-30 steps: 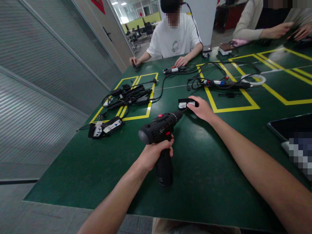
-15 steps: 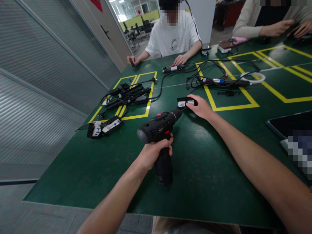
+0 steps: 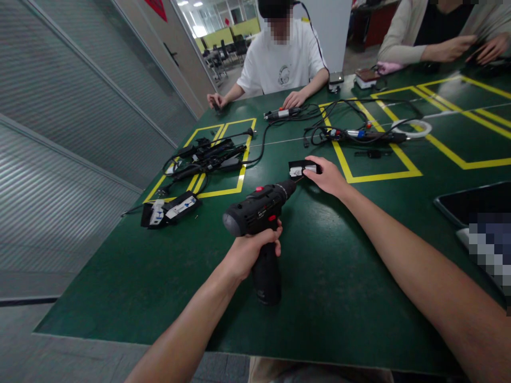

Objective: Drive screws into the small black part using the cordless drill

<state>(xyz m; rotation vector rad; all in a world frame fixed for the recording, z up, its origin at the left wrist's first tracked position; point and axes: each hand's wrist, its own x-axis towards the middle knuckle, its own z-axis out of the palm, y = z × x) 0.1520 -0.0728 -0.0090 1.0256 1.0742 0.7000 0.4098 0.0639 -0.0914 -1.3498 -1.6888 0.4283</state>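
My left hand (image 3: 257, 247) is wrapped round the grip of a black cordless drill (image 3: 259, 210) with small red buttons. The drill leans over the green table, its chuck pointing away to the upper right. Its thin bit reaches the near edge of a small black case part (image 3: 296, 165) with a white inside. Whether the bit touches that part or a screw in it, I cannot tell. My right hand (image 3: 325, 175) grips the right end of this part, thumb in front and fingers behind.
Two similar black-and-white case parts (image 3: 181, 206) lie at the left. Behind them is a pile of black cables and tools (image 3: 211, 157) inside yellow tape. Another corded tool (image 3: 355, 134) and a white ring (image 3: 413, 127) lie at the right. Two people (image 3: 285, 58) sit across the table.
Almost nothing differs. The whole view has shifted slightly; both hands, the drill and the case part keep their places relative to each other.
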